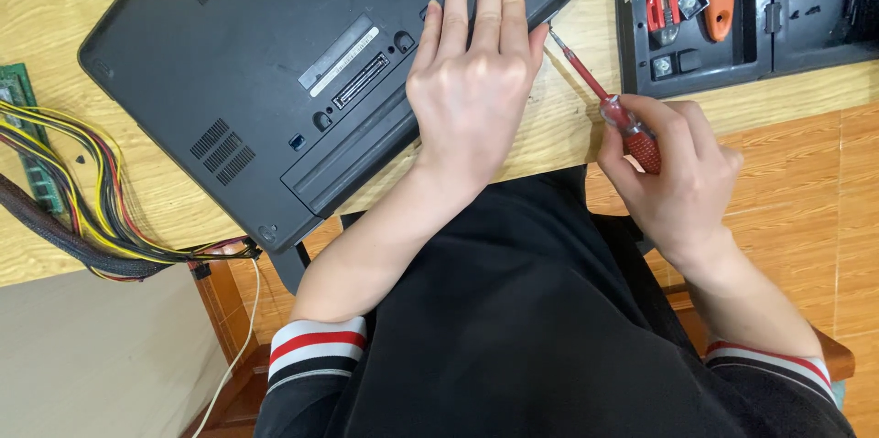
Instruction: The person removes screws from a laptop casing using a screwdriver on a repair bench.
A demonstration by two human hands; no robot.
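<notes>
A dark grey laptop (pixel 275 63) lies upside down on the wooden table (pixel 55 8), its base facing up. My left hand (pixel 474 72) rests flat on its near right corner, fingers together and pointing away. My right hand (pixel 673 173) grips a red-handled screwdriver (pixel 604 104). The screwdriver's thin shaft slants up and left, and its tip meets the laptop's right edge just beside my left hand's fingers.
A black tool case (pixel 742 8) with a red tool and an orange-handled tool lies open at the top right. A bundle of yellow, red and black cables (pixel 82 209) and a green circuit strip (pixel 23 127) sit at the left table edge. My dark lap is below.
</notes>
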